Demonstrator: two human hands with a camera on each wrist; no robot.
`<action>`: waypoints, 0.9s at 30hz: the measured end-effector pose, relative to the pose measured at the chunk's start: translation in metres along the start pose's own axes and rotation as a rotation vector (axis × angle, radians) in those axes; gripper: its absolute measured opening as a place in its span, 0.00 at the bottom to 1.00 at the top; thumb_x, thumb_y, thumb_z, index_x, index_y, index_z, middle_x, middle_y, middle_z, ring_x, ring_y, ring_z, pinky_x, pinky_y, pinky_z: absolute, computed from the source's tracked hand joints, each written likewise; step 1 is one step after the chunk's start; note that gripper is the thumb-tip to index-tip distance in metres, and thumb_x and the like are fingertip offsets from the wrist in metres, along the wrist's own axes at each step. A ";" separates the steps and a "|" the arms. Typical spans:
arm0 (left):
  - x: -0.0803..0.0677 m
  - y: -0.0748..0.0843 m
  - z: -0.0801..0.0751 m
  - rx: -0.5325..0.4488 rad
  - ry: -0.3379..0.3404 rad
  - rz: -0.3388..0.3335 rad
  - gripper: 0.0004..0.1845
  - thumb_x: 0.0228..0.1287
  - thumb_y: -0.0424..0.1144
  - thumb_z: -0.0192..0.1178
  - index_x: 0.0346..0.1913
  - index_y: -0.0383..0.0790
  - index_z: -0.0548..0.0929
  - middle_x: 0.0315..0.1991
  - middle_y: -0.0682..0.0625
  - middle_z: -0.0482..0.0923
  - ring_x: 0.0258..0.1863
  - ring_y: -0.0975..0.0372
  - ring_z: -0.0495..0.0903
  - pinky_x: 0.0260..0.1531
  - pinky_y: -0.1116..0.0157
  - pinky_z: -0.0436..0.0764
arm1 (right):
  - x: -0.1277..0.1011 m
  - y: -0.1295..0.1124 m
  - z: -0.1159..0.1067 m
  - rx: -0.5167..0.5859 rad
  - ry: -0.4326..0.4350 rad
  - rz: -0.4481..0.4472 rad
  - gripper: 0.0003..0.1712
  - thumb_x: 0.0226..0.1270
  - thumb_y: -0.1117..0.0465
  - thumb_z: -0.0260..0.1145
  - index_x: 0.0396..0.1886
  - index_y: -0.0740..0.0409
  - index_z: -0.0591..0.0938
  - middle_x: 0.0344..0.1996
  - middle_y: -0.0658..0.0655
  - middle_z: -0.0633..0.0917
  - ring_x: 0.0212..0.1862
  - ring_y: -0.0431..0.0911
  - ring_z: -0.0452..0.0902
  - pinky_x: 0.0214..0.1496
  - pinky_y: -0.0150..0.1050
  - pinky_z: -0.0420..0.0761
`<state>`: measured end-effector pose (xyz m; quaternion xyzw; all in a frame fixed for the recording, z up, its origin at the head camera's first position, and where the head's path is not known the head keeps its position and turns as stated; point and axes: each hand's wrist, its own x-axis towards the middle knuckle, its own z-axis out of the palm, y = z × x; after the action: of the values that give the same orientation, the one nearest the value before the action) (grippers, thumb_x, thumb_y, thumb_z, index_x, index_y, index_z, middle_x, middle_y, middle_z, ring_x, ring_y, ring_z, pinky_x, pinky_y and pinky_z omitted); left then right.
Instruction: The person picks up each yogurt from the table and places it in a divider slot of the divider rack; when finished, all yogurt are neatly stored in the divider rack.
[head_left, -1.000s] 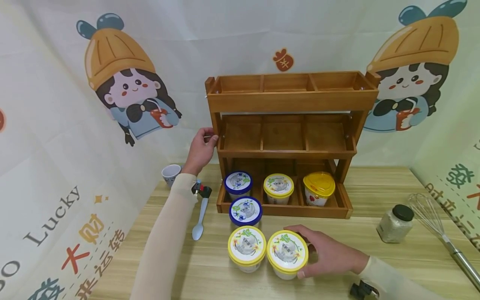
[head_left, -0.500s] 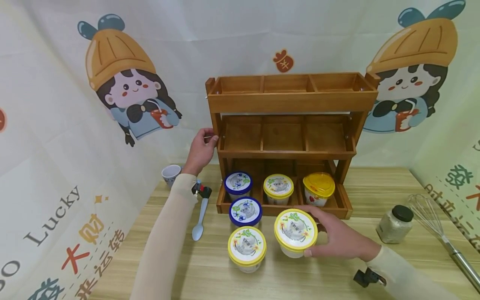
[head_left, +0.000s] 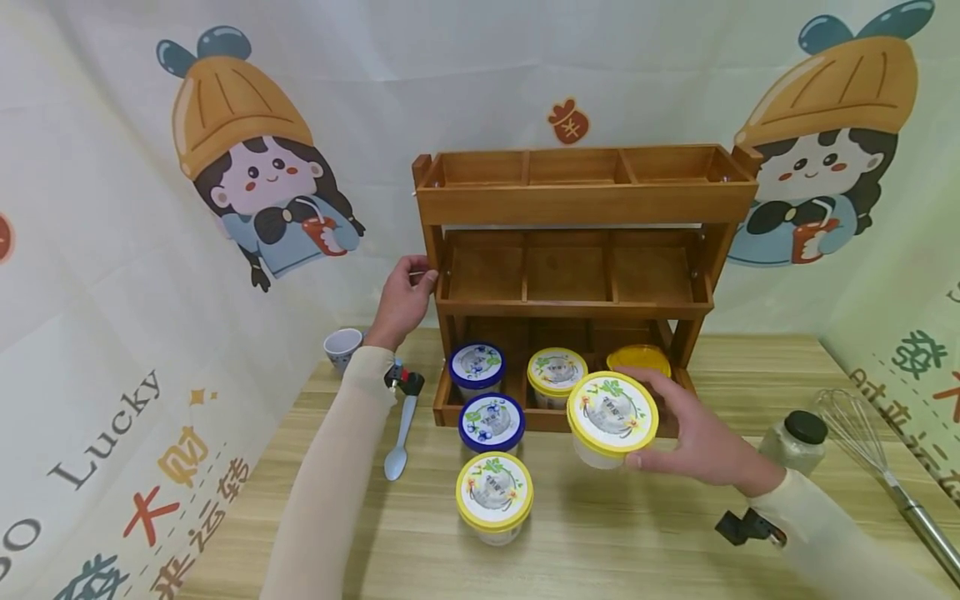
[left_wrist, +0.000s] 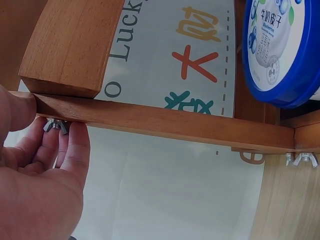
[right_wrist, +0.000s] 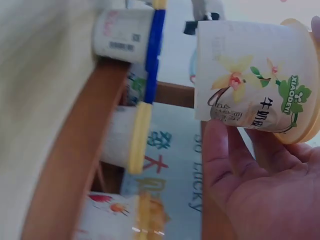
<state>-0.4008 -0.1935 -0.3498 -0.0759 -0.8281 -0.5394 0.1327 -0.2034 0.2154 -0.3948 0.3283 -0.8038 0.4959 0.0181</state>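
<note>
My right hand [head_left: 693, 437] grips a yellow-lidded tub [head_left: 612, 417] and holds it in the air in front of the bottom tier of a three-tier wooden rack [head_left: 585, 204]. The right wrist view shows the same tub [right_wrist: 255, 80] with my thumb on its side. My left hand [head_left: 405, 296] holds the rack's left post at the middle tier; in the left wrist view its fingers [left_wrist: 65, 150] curl under the wooden rail [left_wrist: 160, 122]. A blue-lidded tub [head_left: 476, 367], a yellow-lidded tub [head_left: 555, 372] and a yellow heart-lidded tub [head_left: 637, 358] sit in the bottom tier.
On the table stand another blue-lidded tub [head_left: 491, 423] and another yellow-lidded tub [head_left: 493, 493]. A spoon [head_left: 397, 442] and a small cup [head_left: 342, 346] lie left of the rack. A jar [head_left: 791, 446] and a whisk [head_left: 877, 467] are at the right. The two upper tiers hold nothing.
My right hand has lifted the yellow-lidded tub off the table and carried it up and to the right, toward the rack. The left hand has stayed on the post.
</note>
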 end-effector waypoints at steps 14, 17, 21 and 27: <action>0.001 -0.002 0.000 -0.001 0.000 0.013 0.21 0.84 0.42 0.53 0.71 0.36 0.70 0.68 0.39 0.74 0.69 0.46 0.74 0.69 0.48 0.78 | 0.023 -0.027 -0.039 -0.156 0.192 0.046 0.54 0.60 0.65 0.81 0.82 0.52 0.62 0.67 0.55 0.75 0.58 0.37 0.76 0.56 0.21 0.79; 0.001 -0.002 0.001 0.005 -0.002 0.011 0.21 0.84 0.42 0.53 0.71 0.36 0.70 0.68 0.39 0.74 0.69 0.47 0.74 0.70 0.48 0.78 | 0.028 -0.030 -0.047 -0.185 0.230 0.058 0.54 0.61 0.65 0.81 0.82 0.52 0.62 0.68 0.55 0.74 0.58 0.36 0.75 0.57 0.19 0.77; 0.002 -0.003 0.001 0.007 -0.003 0.017 0.21 0.84 0.41 0.53 0.71 0.36 0.70 0.68 0.39 0.74 0.69 0.47 0.75 0.69 0.49 0.78 | 0.035 -0.031 -0.057 -0.192 0.265 0.064 0.53 0.62 0.64 0.80 0.83 0.52 0.62 0.69 0.55 0.73 0.58 0.36 0.74 0.57 0.18 0.75; 0.001 -0.002 0.000 0.004 -0.001 0.028 0.21 0.84 0.41 0.53 0.71 0.35 0.70 0.68 0.38 0.74 0.69 0.46 0.75 0.69 0.48 0.78 | 0.046 -0.033 -0.070 -0.201 0.306 0.107 0.54 0.63 0.61 0.80 0.83 0.52 0.60 0.69 0.57 0.74 0.58 0.35 0.74 0.56 0.16 0.75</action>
<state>-0.4020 -0.1941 -0.3510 -0.0874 -0.8280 -0.5360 0.1400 -0.2419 0.2391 -0.3171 0.2023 -0.8533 0.4577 0.1465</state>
